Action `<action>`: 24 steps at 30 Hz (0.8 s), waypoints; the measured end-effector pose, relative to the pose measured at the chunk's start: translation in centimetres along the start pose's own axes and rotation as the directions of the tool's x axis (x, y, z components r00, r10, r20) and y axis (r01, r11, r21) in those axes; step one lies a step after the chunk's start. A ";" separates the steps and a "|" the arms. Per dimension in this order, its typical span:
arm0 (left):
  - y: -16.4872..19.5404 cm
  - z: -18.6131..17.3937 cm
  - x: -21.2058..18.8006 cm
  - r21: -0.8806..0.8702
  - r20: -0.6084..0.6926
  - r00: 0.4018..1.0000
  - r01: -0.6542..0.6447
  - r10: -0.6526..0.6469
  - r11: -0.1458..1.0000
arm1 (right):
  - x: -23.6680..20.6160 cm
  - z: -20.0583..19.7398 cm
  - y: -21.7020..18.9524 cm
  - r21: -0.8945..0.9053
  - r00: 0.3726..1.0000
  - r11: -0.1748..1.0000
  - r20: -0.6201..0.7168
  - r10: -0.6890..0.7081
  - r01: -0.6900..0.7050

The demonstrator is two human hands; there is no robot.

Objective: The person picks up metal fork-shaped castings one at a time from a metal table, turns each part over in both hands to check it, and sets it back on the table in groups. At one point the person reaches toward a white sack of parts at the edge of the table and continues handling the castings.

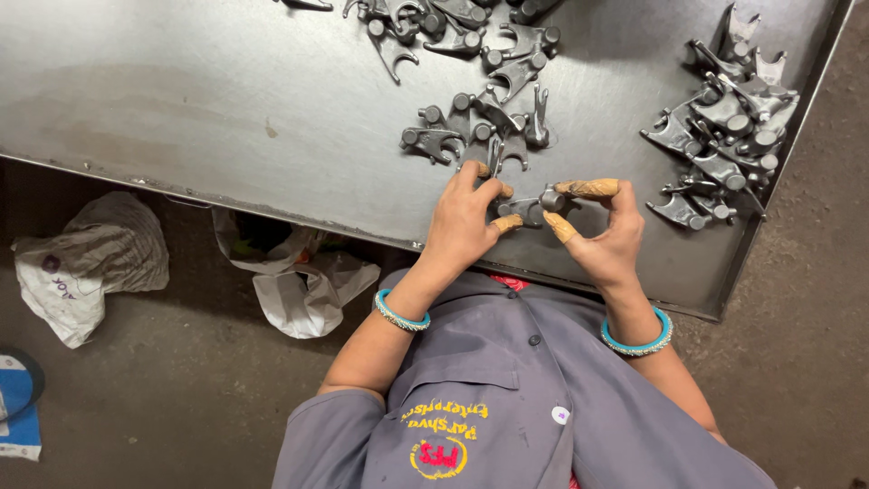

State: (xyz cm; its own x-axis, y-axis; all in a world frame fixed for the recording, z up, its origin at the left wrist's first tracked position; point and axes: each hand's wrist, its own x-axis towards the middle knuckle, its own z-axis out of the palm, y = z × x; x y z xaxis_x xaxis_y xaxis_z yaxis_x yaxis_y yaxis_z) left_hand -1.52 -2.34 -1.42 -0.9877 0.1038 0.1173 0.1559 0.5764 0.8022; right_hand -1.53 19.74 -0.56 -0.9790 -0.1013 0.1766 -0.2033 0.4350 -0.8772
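Note:
My left hand and my right hand meet near the front edge of a steel table. Between them they grip one dark grey forked metal part. Tan rubber covers sit on several of my fingertips. A teal bangle is on each wrist. Just beyond my left hand lies a small heap of the same forked parts, close to my fingers. I wear a grey work shirt.
More forked parts lie in a heap at the table's far edge and in a pile by the right rim. On the floor left of me lie crumpled white bags and a blue-and-white item.

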 end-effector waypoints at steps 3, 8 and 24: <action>0.2 -0.8 -0.2 0.000 0.043 0.999 0.030 -0.030 1.000 | -0.5 0.2 1.2 0.264 0.993 0.960 0.089 0.072 -0.093; 0.8 -3.0 -1.0 -0.103 0.019 1.000 0.007 -0.005 0.995 | -1.1 0.6 2.4 0.542 0.942 0.771 0.213 0.258 -0.334; -5.9 -4.2 -5.2 -0.933 0.199 0.928 0.278 -0.314 0.230 | 4.6 3.9 -3.8 0.021 0.944 1.000 0.329 -0.017 0.011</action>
State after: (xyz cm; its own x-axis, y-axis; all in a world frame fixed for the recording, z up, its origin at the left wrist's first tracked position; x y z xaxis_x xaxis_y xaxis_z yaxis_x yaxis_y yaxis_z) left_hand 2.60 -9.66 -4.32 -0.9626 0.0773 -0.2595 -0.2534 -0.5947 0.7630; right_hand -5.20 14.17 1.86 -0.9170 -0.3974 0.0348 -0.2136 0.4153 -0.8842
